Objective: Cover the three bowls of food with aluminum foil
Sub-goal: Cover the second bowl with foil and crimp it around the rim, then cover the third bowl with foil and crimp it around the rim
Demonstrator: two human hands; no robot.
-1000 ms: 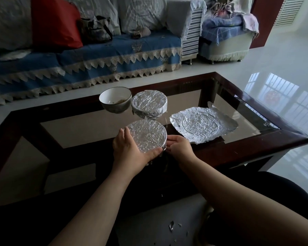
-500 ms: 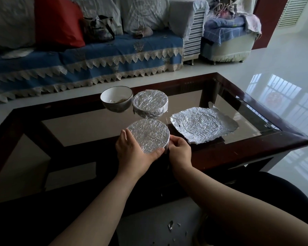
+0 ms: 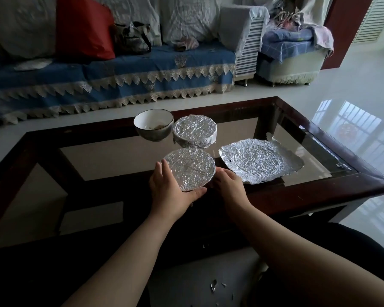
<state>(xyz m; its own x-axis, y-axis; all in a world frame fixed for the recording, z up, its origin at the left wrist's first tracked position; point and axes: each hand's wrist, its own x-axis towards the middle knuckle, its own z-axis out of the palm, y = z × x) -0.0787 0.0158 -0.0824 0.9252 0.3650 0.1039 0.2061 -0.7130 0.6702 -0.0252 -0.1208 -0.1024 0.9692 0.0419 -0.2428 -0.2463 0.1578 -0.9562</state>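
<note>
While both hands cup it, the near foil-covered bowl [image 3: 190, 168] sits on the glass table [image 3: 111, 161].
Left hand [image 3: 171, 189] and right hand [image 3: 227, 185] fingers curl against its sides; one bowl [image 3: 153, 124] stands uncovered.

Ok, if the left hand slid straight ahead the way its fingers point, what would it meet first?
Probably the uncovered bowl: the left hand points away along the near foil-covered bowl, with bare glass between. Depth is unclear, so it might pass beside it.

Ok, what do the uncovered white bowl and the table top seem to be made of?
The uncovered white bowl looks like glazed ceramic: smooth, glossy inside, with a thin dark rim. The table top looks like clear glass in a dark red-brown polished frame, likely wood: the floor shows through and the surface reflects.
</note>
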